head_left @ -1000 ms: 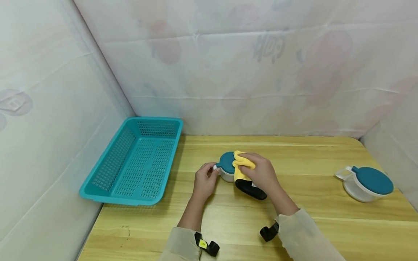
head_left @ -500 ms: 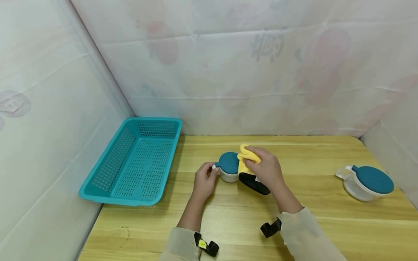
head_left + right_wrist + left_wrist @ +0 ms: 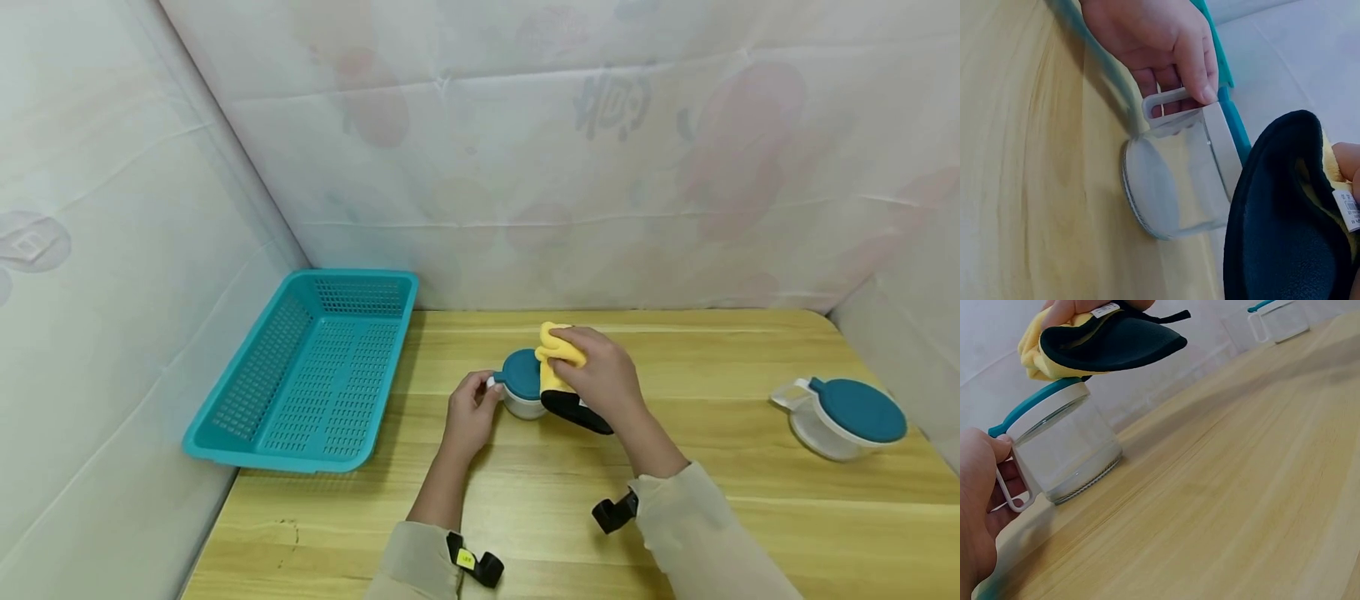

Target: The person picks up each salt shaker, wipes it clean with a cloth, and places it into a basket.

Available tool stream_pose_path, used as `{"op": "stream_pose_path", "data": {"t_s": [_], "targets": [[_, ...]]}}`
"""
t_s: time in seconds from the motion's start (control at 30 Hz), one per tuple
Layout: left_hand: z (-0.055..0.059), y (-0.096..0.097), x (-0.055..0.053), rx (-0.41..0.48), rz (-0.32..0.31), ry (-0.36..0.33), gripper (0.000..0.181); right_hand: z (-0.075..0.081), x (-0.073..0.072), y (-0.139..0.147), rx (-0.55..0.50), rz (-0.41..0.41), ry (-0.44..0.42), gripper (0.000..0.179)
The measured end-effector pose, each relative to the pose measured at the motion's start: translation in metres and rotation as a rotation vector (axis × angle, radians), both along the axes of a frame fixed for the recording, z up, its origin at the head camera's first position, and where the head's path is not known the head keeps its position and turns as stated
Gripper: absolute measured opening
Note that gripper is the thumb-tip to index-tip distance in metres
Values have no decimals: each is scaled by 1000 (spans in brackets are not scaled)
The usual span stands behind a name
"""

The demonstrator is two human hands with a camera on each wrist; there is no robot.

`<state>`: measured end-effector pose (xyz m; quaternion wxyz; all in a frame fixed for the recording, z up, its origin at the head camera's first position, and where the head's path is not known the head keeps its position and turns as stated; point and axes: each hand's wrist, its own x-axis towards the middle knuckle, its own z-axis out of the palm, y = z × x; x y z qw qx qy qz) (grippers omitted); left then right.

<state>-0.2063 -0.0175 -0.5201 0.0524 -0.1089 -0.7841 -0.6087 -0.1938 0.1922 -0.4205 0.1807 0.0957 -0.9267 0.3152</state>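
Note:
A clear glass jar with a teal lid [image 3: 519,372], white collar and white handle stands upright on the table; its glass body [image 3: 1072,447] shows in the left wrist view. My left hand [image 3: 468,421] grips the handle, thumb on top near the collar and fingers curled through the loop. In my right hand [image 3: 606,385] is a bunched yellow-and-black cloth [image 3: 557,379] with a white tag. It covers the lid's right edge in the head view. In the right wrist view the cloth's black side [image 3: 1285,219] hides part of the lid; whether they touch is unclear there.
A teal perforated plastic basket [image 3: 378,417] sits at the table's left side. Toward the right edge stands a second lidded jar [image 3: 828,437], its handle pointing left. Printed cloth walls [image 3: 480,167] enclose the wooden table [image 3: 712,533] at the back and sides.
The right hand shifted the cloth right off the lid's edge, then back left over it, slightly farther away than at first. The left hand and the jar stay in place.

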Motion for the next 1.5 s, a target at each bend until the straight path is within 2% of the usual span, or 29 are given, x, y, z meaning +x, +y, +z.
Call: {"op": "stream_pose_path", "data": {"t_s": [0.17, 0.37, 0.5, 0.6, 0.8, 1.03, 1.17, 1.3, 1.5], "targets": [[0, 0, 1, 3, -1, -18, 22, 10, -4, -3, 90, 31, 1, 41], [1, -1, 1, 1, 4, -18, 22, 30, -13, -20, 249, 146, -2, 43], [2, 0, 1, 18, -14, -17, 21, 30, -19, -33, 334, 235, -35, 43], [2, 1, 0, 27, -30, -15, 20, 22, -23, -38, 340, 265, -80, 41], [3, 2, 1, 23, -39, -7, 20, 7, -26, -37, 268, 210, -148, 42], [3, 2, 0, 5, -21, -1, 22, 2, -29, -34, 209, 160, -195, 42], [3, 2, 1, 0, -19, -3, 22, -3, -27, -28, 141, 116, -213, 42], [2, 2, 1, -2, -14, -2, 22, -11, -23, -24, 33, 81, -191, 42], [-1, 2, 0, 4, -5, -2, 21, -27, -16, -20, -145, 28, -88, 44]]}}
